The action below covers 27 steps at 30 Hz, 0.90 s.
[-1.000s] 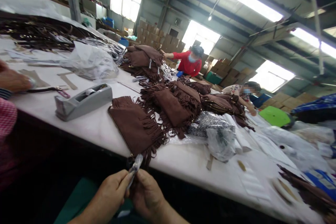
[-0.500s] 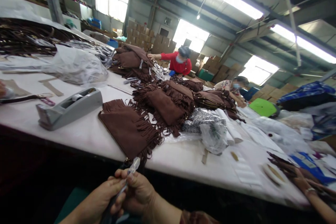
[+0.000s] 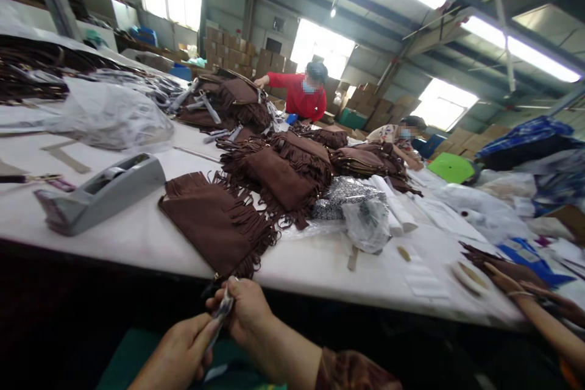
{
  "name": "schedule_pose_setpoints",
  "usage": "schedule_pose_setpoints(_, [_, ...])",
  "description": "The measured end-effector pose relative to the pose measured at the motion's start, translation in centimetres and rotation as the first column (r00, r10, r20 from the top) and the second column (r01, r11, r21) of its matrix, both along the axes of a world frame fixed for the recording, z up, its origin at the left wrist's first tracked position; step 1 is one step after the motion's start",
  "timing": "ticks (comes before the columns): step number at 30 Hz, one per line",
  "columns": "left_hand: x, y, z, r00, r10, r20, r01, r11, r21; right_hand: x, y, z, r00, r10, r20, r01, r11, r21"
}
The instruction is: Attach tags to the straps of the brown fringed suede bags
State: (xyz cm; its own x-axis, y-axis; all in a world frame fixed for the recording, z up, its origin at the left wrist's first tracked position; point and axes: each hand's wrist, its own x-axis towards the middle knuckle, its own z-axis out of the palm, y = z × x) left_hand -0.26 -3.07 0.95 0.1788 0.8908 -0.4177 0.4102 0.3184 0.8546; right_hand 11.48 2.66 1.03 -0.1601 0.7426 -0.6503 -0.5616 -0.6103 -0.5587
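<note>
Just off the table's near edge, my left hand (image 3: 183, 341) and my right hand (image 3: 252, 315) both pinch a narrow strip wrapped in shiny clear plastic (image 3: 223, 309). The left fingers grip its lower part and the right thumb and fingers its upper end. What lies inside the wrap is hard to make out. Beyond my fingers lies a brown fringed bag (image 3: 205, 222), its near corner close to my right hand. A dark piece hangs at that corner, partly hidden behind the fingers.
A grey tape dispenser (image 3: 103, 192) stands left of the bag. Further back are piled brown fringed bags (image 3: 278, 177) and crumpled clear plastic (image 3: 109, 113). A tape roll (image 3: 470, 279) lies at right, beside another person's hand (image 3: 503, 280). Two people work across the table (image 3: 150, 253).
My right hand has moved up along the wrapped strip, covering its top end. My left hand has shifted slightly down, so the hands are further apart. The view has shifted slightly.
</note>
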Motion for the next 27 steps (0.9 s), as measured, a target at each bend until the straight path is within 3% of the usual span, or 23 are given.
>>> schedule_pose_setpoints(4, [-0.2,0.0,0.2,1.000,0.000,-0.026,0.001,1.000,0.022,-0.7,0.5,1.3,0.996,-0.089,0.018,0.089,0.995,-0.054])
schedule_pose_setpoints(9, [-0.1,0.0,0.9,0.998,0.030,-0.053,-0.029,0.999,0.021,-0.6,1.0,1.3,0.987,-0.151,-0.059,0.143,0.982,-0.120])
schedule_pose_setpoints(14, [-0.1,0.1,2.1,0.994,0.093,-0.056,-0.092,0.995,0.030,1.3,0.0,0.8,0.976,0.003,-0.219,-0.029,0.993,-0.117])
schedule_pose_setpoints(19, [0.0,0.0,1.7,0.995,0.101,-0.004,-0.101,0.994,0.031,2.1,-2.1,0.4,0.978,0.142,-0.155,-0.164,0.976,-0.142])
schedule_pose_setpoints(23, [0.1,-0.3,0.8,0.997,0.068,-0.031,-0.066,0.995,0.072,0.7,-2.0,0.4,0.995,0.093,0.024,-0.092,0.995,-0.038])
schedule_pose_setpoints(27, [-0.1,-0.5,0.5,0.998,0.040,-0.038,-0.038,0.997,0.069,-0.6,-0.9,0.4,0.998,0.002,0.069,0.004,0.997,-0.078])
